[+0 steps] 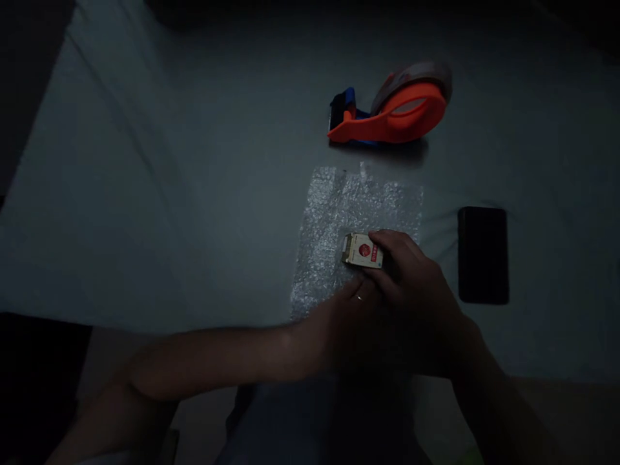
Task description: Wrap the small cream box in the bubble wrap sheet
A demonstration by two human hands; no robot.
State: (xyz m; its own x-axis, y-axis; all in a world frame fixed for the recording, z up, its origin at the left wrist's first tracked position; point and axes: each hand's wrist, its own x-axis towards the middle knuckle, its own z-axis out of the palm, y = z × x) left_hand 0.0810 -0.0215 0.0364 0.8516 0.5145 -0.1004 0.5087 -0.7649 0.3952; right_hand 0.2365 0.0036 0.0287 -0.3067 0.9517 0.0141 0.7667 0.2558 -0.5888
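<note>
Left hand was nearest the body, fingers curled, a ring showing on one; fingertips were lost in the dark, so couldn't tell whether it gripped anything. Right hand sat just right of it, overlapping in view, pinching a small printed carton, thumb on the near side and a finger on the far side. Carton lay just ahead of the left hand and off the right hand's fingertips. Long axis ran roughly left to right, slightly skewed: right end inside the right hand's grip, left end free and pointing away from it. Right hand was the nearer, in contact; left knuckles were just short of the near edge, contact unclear. Bubble wrap spread flat beneath and ahead of both hands; couldn't tell if the carton rested on it. Black rectangular case lay right of the right hand, apart. Orange-and-blue tape dispenser was farthest ahead, beyond the wrap on the pale counter.
</note>
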